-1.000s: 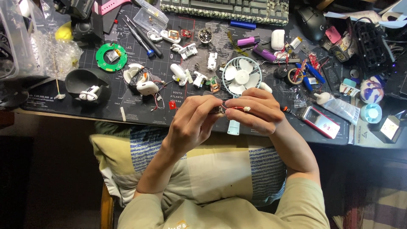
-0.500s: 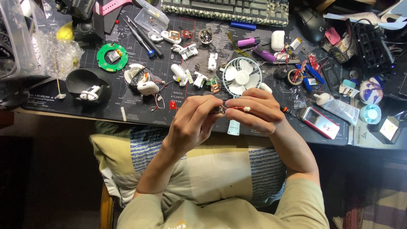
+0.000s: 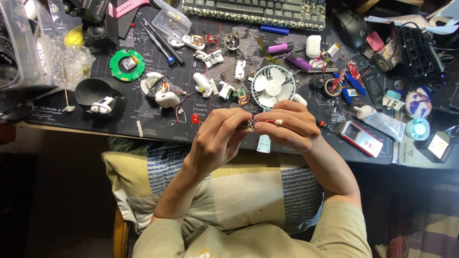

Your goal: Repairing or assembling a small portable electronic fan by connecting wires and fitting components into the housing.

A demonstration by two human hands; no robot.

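Head view: left hand (image 3: 217, 138) and right hand (image 3: 287, 125) fingertip to fingertip, both pinching a small wired part (image 3: 249, 123).

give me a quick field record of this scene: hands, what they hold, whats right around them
left hand: fingers pinch a small dark part
right hand: fingers pinch the same small part, red wire along it
behind hands: small white fan
left of hands: white earbud case
right of hands: red-and-white device
surface: dark desk mat
lap: striped cushion
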